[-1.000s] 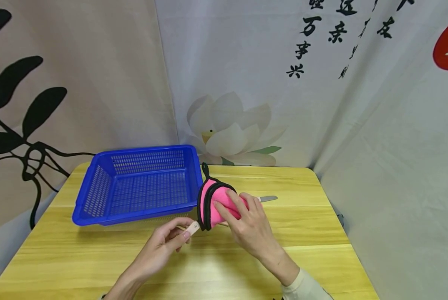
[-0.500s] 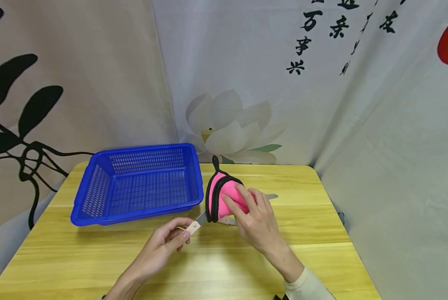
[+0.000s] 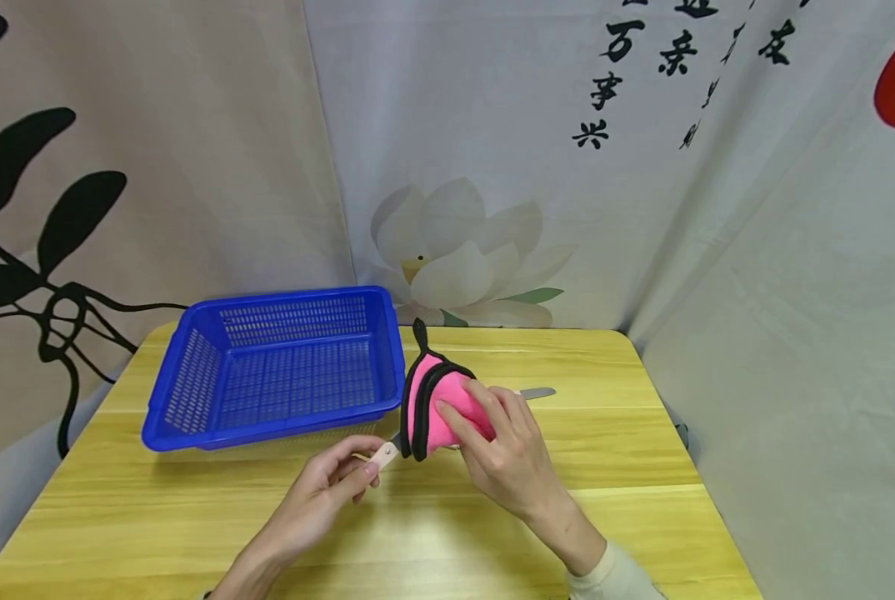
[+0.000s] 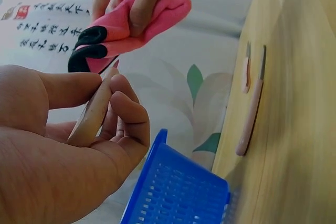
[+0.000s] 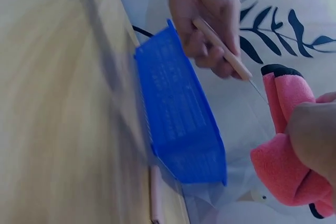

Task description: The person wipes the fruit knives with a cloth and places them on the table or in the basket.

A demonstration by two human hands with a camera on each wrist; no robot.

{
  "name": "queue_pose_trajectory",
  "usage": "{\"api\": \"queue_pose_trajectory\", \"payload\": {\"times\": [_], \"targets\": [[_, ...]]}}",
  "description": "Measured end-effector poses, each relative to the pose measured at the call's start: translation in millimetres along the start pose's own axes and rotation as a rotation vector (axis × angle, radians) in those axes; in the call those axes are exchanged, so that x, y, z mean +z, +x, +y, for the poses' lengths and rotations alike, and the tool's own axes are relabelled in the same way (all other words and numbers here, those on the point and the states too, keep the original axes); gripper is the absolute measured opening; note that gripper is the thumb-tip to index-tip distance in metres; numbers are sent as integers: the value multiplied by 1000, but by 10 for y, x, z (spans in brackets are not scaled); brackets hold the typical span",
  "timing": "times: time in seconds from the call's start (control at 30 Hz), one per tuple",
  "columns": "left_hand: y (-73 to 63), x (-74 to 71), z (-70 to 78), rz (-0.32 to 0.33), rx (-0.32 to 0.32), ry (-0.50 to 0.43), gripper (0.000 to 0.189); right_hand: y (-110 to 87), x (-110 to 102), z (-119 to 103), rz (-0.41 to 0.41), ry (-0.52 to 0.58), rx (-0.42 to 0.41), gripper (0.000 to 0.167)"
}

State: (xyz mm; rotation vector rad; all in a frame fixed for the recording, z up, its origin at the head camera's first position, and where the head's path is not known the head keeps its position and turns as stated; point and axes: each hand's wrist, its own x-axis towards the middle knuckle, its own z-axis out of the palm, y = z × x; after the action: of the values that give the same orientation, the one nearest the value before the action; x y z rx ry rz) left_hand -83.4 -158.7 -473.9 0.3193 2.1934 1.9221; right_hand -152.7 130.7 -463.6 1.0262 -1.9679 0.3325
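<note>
My left hand [image 3: 346, 475] pinches the pale beige handle [image 3: 384, 455] of a knife held just above the yellow table [image 3: 192, 517]. Its blade runs into a folded pink cloth with black trim [image 3: 432, 408], which my right hand [image 3: 496, 446] grips around the blade. In the left wrist view my left hand [image 4: 107, 85] pinches the handle [image 4: 92, 116] below the cloth [image 4: 152, 17]. The right wrist view shows the handle [image 5: 223, 51], the thin blade [image 5: 257, 90] and the cloth [image 5: 286, 166].
A blue slotted basket [image 3: 275, 367] stands on the table's back left, close to the cloth. A second knife [image 3: 535, 392] lies on the table behind my right hand; the left wrist view shows its pinkish handle [image 4: 251, 114]. Printed curtains enclose the table.
The pink cloth slid right along the blade, baring some of it near the handle, then came back left toward the handle. My left hand has barely moved.
</note>
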Motion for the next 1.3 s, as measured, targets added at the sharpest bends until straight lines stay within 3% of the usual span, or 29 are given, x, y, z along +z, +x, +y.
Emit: {"api": "queue_pose_trajectory", "payload": {"times": [0.23, 0.43, 0.63, 1.03, 1.3], "targets": [[18, 13, -23, -21, 32, 21, 24, -21, 83, -234, -4, -5, -94, 37], [19, 30, -39, -12, 69, 24, 20, -22, 125, -312, -12, -38, -127, 44], [5, 39, -36, -2, 71, 47, 22, -34, 130, -352, -61, -79, -97, 51], [-20, 34, -15, 4, -8, 79, 28, -53, 97, -305, -149, -106, -31, 62], [-48, 10, -29, -3, 26, 75, 30, -56, 85, -267, -183, -107, -16, 68]]}}
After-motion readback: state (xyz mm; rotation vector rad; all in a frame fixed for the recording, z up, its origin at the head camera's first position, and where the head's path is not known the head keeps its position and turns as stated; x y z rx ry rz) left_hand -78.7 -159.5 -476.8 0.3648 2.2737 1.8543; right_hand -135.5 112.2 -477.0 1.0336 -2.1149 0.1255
